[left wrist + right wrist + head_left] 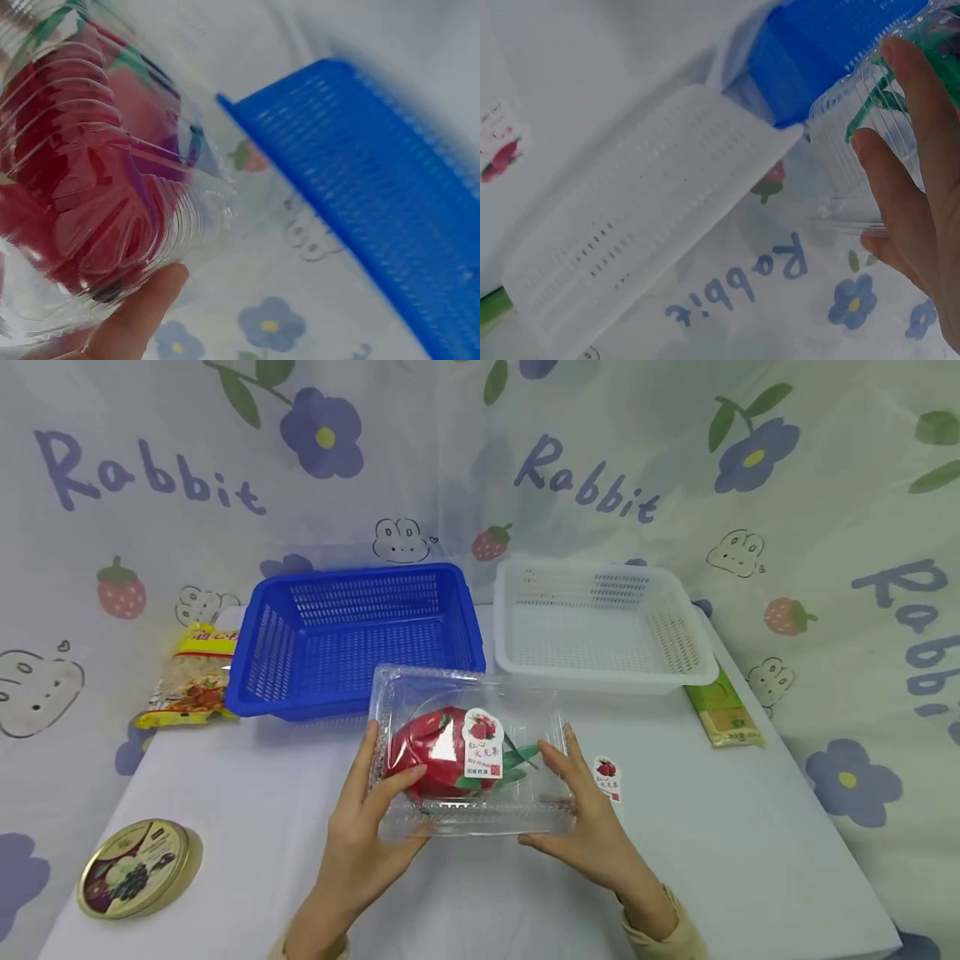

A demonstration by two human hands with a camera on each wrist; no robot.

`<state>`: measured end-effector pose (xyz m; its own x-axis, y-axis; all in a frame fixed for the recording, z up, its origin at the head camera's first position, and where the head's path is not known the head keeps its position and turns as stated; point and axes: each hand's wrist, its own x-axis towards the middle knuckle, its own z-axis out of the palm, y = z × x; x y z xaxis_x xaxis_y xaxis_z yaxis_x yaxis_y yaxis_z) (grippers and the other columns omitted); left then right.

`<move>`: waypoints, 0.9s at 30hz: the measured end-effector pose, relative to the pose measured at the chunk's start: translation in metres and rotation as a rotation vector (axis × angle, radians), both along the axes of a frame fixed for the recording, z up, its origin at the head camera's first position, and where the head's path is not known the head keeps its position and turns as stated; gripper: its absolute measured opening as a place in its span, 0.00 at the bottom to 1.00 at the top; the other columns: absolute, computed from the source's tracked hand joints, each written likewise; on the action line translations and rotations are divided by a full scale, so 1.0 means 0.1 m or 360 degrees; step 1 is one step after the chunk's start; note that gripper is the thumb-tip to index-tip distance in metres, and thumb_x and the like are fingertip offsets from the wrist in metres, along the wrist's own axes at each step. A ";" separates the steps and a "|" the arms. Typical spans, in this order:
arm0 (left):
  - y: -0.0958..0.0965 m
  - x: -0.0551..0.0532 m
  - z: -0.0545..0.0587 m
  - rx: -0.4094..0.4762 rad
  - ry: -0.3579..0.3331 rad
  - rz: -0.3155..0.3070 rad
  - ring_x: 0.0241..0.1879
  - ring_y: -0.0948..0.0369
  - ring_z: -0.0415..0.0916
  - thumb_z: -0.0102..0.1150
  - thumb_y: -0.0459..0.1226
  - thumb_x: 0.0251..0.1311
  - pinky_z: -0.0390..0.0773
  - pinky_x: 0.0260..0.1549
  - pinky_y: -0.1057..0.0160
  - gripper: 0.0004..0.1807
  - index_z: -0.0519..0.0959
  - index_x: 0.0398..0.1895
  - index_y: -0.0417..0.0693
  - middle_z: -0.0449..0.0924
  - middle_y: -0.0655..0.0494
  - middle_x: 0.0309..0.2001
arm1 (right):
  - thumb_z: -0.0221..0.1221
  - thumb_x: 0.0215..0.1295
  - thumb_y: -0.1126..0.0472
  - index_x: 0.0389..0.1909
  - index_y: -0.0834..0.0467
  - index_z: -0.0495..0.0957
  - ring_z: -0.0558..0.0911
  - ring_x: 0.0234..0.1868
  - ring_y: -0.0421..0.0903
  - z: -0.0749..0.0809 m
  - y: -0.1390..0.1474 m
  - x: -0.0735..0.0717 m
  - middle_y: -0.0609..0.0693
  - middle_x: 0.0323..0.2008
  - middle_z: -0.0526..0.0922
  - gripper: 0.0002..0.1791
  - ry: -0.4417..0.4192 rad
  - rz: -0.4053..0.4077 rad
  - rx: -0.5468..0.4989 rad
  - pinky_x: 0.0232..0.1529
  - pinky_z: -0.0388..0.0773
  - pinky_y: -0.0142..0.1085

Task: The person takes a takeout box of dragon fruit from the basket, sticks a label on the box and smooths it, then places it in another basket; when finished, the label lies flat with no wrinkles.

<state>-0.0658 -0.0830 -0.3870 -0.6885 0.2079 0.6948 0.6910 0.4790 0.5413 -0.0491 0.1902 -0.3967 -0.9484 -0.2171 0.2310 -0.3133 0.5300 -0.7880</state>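
A clear plastic clamshell box (540, 718) is raised over the middle of the table, its top tilted toward me. Inside lies a red dragon fruit (420, 760) with green tips, and a white label (483, 743) with a fruit picture sits on the lid. My left hand (360, 835) grips the box's left end, a finger reaching over the lid. The other end is held by my right hand (592, 827), thumb low at the near edge and fingers along the side. In the right wrist view its fingers (889, 165) touch the ridged plastic.
Behind the box stand a blue basket (243, 681) and a white basket (600, 675). A yellow food bag (197, 681) lies at left, a green packet (723, 706) at right. A round tin (133, 868) is front left; a loose label (607, 778) lies right of the box.
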 end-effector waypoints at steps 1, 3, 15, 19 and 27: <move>0.03 -0.05 0.05 0.0029 0.0026 -0.0022 0.73 0.43 0.55 0.79 0.27 0.25 0.61 0.66 0.68 0.38 0.79 0.51 0.43 0.55 0.30 0.71 | 0.79 0.32 0.70 0.73 0.50 0.57 0.65 0.69 0.65 0.04 0.03 -0.01 0.60 0.78 0.40 0.62 -0.0002 -0.0006 -0.0030 0.54 0.74 0.64; 0.10 -0.14 0.14 0.0089 0.0041 -0.0058 0.72 0.43 0.57 0.80 0.28 0.29 0.62 0.66 0.67 0.36 0.79 0.50 0.43 0.57 0.32 0.71 | 0.77 0.35 0.72 0.74 0.49 0.56 0.69 0.67 0.64 0.11 0.09 -0.04 0.61 0.78 0.38 0.62 -0.0007 -0.0008 -0.0098 0.52 0.76 0.60; 0.66 -0.72 0.48 0.0260 -0.0036 -0.0168 0.68 0.44 0.64 0.84 0.32 0.27 0.77 0.54 0.47 0.35 0.77 0.46 0.44 0.63 0.38 0.68 | 0.68 0.41 0.83 0.72 0.60 0.56 0.64 0.67 0.69 0.38 0.54 -0.28 0.61 0.77 0.40 0.54 0.0164 -0.0123 -0.0377 0.45 0.80 0.24; 0.88 -0.95 0.53 0.0321 -0.0109 -0.0159 0.70 0.46 0.62 0.83 0.34 0.30 0.76 0.57 0.46 0.34 0.77 0.46 0.44 0.64 0.39 0.68 | 0.65 0.46 0.83 0.70 0.60 0.59 0.63 0.69 0.67 0.49 0.68 -0.41 0.56 0.78 0.45 0.48 0.0142 -0.0267 -0.0434 0.44 0.79 0.22; 1.30 -1.35 0.56 0.0373 -0.0268 -0.0053 0.72 0.50 0.59 0.82 0.38 0.35 0.71 0.63 0.46 0.32 0.76 0.46 0.43 0.66 0.40 0.68 | 0.61 0.56 0.78 0.69 0.59 0.62 0.69 0.67 0.61 0.57 0.86 -0.76 0.53 0.73 0.58 0.39 0.0287 -0.0574 -0.0475 0.40 0.78 0.19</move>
<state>-0.2006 0.0469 -0.3312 -0.7938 0.0796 0.6030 0.5951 0.3062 0.7430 -0.1254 0.2760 -0.3393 -0.8900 0.2178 0.4006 -0.2972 0.3891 -0.8719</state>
